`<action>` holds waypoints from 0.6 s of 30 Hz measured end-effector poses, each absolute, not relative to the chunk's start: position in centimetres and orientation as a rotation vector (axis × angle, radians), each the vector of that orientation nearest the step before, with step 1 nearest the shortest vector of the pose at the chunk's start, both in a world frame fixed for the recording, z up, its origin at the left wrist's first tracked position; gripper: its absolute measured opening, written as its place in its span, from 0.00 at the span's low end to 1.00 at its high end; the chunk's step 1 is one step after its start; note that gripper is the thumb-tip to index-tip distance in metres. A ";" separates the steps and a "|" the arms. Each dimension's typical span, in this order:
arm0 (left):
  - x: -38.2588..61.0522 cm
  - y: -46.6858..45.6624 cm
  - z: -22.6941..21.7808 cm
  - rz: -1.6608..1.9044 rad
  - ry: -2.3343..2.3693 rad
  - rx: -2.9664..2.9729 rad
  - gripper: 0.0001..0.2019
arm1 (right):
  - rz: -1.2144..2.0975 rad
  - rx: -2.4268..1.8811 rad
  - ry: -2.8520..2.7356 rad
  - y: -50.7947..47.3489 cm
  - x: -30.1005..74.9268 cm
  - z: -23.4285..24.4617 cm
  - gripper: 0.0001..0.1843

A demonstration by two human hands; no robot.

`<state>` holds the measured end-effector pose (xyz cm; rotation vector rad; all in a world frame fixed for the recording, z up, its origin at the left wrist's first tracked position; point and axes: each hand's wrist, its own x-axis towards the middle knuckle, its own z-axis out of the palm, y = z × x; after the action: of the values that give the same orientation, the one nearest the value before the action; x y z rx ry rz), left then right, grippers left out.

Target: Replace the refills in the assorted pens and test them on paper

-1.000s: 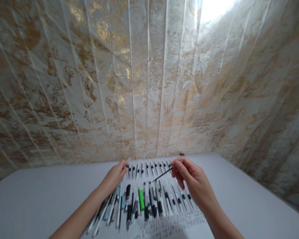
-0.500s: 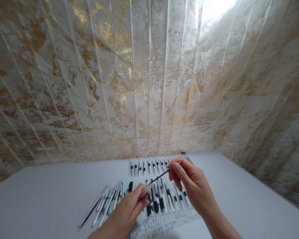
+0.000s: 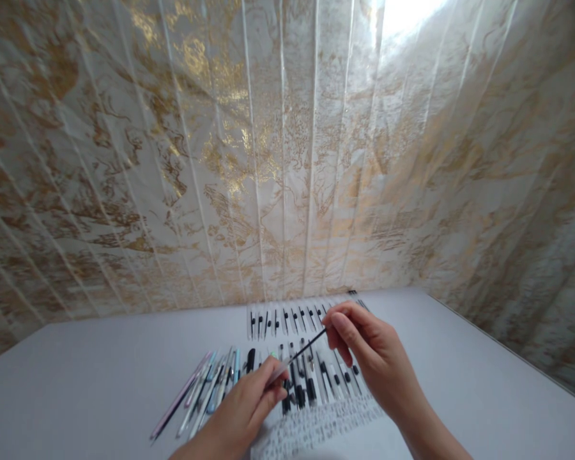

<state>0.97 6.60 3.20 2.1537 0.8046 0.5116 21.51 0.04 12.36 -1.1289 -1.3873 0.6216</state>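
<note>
Gold-patterned sheeting (image 3: 278, 160) is hanging behind the pale desk (image 3: 91, 364), along whose far edge a row of pen parts (image 3: 286, 316) is lying. Having come away from that row, the left hand (image 3: 249, 393) is pinching a clear barrel (image 3: 276, 372); the right hand (image 3: 361, 338), thumb and fingertips together, is pinching a dark refill (image 3: 309, 344), now meeting the barrel's end, so both are lining up.

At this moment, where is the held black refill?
In the head view, the refill slants low, right of centre, from the right hand to the translucent tube in the left hand.
</note>
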 end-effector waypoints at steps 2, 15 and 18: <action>1.0 6.5 3.4 0.498 0.806 2.163 0.08 | 0.576 -1.133 -1.374 -0.1 21.8 12.5 0.17; 1.2 5.1 4.5 0.550 0.612 1.701 0.16 | 0.872 -1.218 -1.641 0.3 20.8 11.0 0.11; 1.6 5.1 4.3 0.598 0.492 1.441 0.20 | 0.825 -1.306 -1.744 0.1 20.5 10.7 0.16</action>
<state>1.63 5.09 4.26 1.4412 0.4915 0.5978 20.48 0.14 10.69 -1.3057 -1.7440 0.8245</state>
